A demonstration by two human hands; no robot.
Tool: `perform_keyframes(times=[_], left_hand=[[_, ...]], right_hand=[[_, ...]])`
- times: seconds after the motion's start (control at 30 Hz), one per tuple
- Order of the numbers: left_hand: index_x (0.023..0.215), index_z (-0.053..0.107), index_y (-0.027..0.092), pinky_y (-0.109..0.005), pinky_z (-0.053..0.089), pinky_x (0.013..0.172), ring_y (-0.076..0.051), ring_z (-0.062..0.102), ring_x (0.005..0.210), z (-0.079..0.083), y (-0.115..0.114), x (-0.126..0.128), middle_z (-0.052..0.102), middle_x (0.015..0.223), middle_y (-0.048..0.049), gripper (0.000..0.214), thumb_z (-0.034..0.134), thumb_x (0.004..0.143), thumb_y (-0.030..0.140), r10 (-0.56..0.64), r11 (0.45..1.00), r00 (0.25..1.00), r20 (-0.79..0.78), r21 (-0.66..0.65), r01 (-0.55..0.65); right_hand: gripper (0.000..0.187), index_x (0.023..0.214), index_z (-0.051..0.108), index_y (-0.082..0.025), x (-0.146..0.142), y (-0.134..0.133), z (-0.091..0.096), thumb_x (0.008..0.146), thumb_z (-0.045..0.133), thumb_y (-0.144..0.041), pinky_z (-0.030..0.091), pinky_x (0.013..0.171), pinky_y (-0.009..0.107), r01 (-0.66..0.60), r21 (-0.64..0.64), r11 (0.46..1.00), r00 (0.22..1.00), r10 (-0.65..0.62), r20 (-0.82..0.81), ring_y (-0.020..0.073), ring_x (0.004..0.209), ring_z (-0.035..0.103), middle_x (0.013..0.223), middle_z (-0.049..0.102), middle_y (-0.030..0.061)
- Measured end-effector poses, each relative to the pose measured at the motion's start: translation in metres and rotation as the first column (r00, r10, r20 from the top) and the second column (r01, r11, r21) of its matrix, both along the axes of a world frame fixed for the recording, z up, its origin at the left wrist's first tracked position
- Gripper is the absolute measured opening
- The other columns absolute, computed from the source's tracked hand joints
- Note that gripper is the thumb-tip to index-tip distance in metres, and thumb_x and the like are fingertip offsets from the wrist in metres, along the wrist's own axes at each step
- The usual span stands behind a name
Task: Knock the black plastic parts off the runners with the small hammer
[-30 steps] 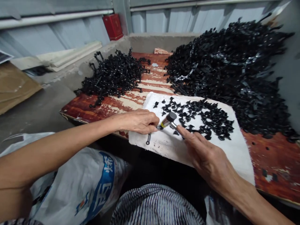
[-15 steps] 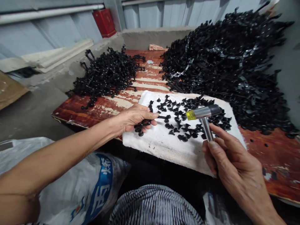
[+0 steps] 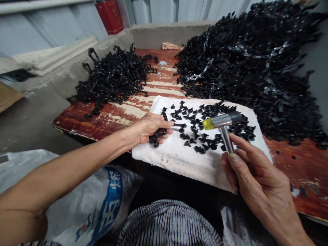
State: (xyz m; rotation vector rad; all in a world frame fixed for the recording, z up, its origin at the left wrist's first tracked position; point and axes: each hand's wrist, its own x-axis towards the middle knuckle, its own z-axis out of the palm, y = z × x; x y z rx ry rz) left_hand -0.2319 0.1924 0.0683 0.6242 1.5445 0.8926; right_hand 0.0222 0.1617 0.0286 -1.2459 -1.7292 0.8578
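Note:
My left hand (image 3: 156, 128) grips a chain of black linked parts (image 3: 156, 136), its thumb and fingers closed around it over the left side of a white cloth (image 3: 174, 162). One end of the chain reaches right, past the thumb tip. In my right hand (image 3: 256, 174) is a small hammer (image 3: 221, 121), held by its metal handle. Its head has a yellow face on the left and a black one on the right, and hangs above the cloth. Several loose black mushroom-shaped pieces (image 3: 193, 128) are scattered on the cloth between my hands.
A pile of linked black parts (image 3: 110, 77) lies back left on the worn red board (image 3: 130, 109). A much bigger heap of black strips (image 3: 246, 65) fills the right. A red box (image 3: 110, 17) stands by the wall. A white printed sack (image 3: 84, 201) sits below left.
The view has shifted slightly. My left hand stays closed on the chain, and the hammer in my right hand keeps nearly the same place above the cloth.

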Motion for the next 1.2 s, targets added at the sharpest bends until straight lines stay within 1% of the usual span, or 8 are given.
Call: perform_keyframes(times=[0.23, 0.5, 0.7, 0.83, 0.93, 1.0, 1.07, 1.2], left_hand=[[0.057, 0.052, 0.014, -0.020, 0.039, 0.033, -0.009, 0.052, 0.038, 0.003, 0.001, 0.004, 0.064, 0.055, -0.0039, 0.030, 0.067, 0.082, 0.009, 0.011, 1.000, 1.000, -0.029, -0.025, -0.011], [0.056, 0.050, 0.015, -0.020, 0.038, 0.034, -0.009, 0.052, 0.038, 0.002, 0.000, 0.003, 0.064, 0.056, -0.0039, 0.032, 0.074, 0.077, 0.011, 0.011, 0.999, 0.999, -0.030, -0.040, -0.012], [0.055, 0.050, 0.015, -0.021, 0.037, 0.032, -0.009, 0.052, 0.037, 0.003, 0.001, 0.005, 0.064, 0.055, -0.0042, 0.032, 0.072, 0.079, 0.010, 0.017, 0.999, 0.999, -0.042, -0.034, -0.018], [0.056, 0.048, 0.016, -0.020, 0.038, 0.032, -0.009, 0.051, 0.037, 0.002, 0.000, 0.005, 0.063, 0.054, -0.0034, 0.033, 0.068, 0.083, 0.011, -0.003, 1.000, 0.997, -0.078, -0.012, 0.002], [0.056, 0.046, 0.018, -0.020, 0.036, 0.030, -0.010, 0.051, 0.036, 0.000, 0.000, 0.004, 0.062, 0.053, -0.0033, 0.035, 0.068, 0.083, 0.010, -0.017, 1.000, 0.994, -0.106, 0.019, 0.019], [0.056, 0.045, 0.018, -0.020, 0.035, 0.030, -0.009, 0.050, 0.035, -0.001, 0.001, 0.002, 0.061, 0.052, -0.0030, 0.036, 0.067, 0.082, 0.009, -0.025, 0.999, 0.994, -0.107, 0.027, 0.028], [0.056, 0.044, 0.019, -0.019, 0.033, 0.029, -0.009, 0.048, 0.033, -0.002, 0.002, 0.002, 0.061, 0.052, -0.0026, 0.036, 0.067, 0.082, 0.008, -0.041, 0.999, 0.993, -0.107, 0.028, 0.044], [0.057, 0.043, 0.019, -0.017, 0.030, 0.029, -0.007, 0.047, 0.032, -0.003, 0.001, 0.002, 0.060, 0.051, -0.0018, 0.036, 0.066, 0.084, 0.009, -0.082, 0.995, 0.987, -0.139, 0.045, 0.089]], right_hand=[[0.039, 0.129, 0.063, -0.026, -0.002, 0.001, 0.002, 0.092, 0.058, -0.033, 0.054, 0.052, 0.027, -0.007, 0.010, 1.000, 1.000, 0.007, 0.003, 0.0154, 0.061, 0.064, 0.077, 0.065, 0.0024], [0.040, 0.131, 0.062, -0.025, -0.001, 0.001, 0.001, 0.092, 0.057, -0.033, 0.049, 0.046, 0.025, -0.022, 0.044, 0.999, 0.999, 0.020, 0.041, 0.0141, 0.056, 0.061, 0.075, 0.065, 0.0020], [0.039, 0.129, 0.063, -0.024, -0.002, 0.002, 0.003, 0.092, 0.057, -0.033, 0.045, 0.039, 0.022, -0.015, 0.064, 0.998, 0.999, 0.012, 0.046, 0.0145, 0.058, 0.063, 0.076, 0.065, 0.0032], [0.039, 0.130, 0.063, -0.025, 0.000, 0.001, 0.001, 0.092, 0.057, -0.033, 0.054, 0.051, 0.025, -0.010, 0.064, 0.998, 0.999, 0.007, 0.054, 0.0141, 0.059, 0.064, 0.081, 0.068, 0.0038], [0.040, 0.131, 0.062, -0.025, 0.001, 0.000, -0.001, 0.092, 0.057, -0.035, 0.060, 0.070, 0.032, -0.027, 0.065, 0.998, 0.997, 0.022, 0.067, 0.0167, 0.074, 0.070, 0.099, 0.071, 0.0075], [0.040, 0.131, 0.061, -0.022, 0.000, 0.002, 0.000, 0.093, 0.056, -0.032, 0.058, 0.087, 0.038, -0.074, 0.081, 0.994, 0.992, 0.065, 0.107, 0.0197, 0.091, 0.072, 0.111, 0.071, 0.0105], [0.041, 0.133, 0.059, -0.019, -0.001, 0.004, 0.001, 0.094, 0.053, -0.025, 0.053, 0.098, 0.042, -0.147, 0.127, 0.981, 0.977, 0.124, 0.175, 0.0214, 0.104, 0.070, 0.117, 0.071, 0.0127], [0.044, 0.138, 0.054, -0.015, -0.004, 0.014, 0.004, 0.094, 0.049, -0.013, 0.053, 0.097, 0.037, -0.262, 0.279, 0.924, 0.937, 0.175, 0.302, 0.0198, 0.111, 0.068, 0.123, 0.069, 0.0151]])
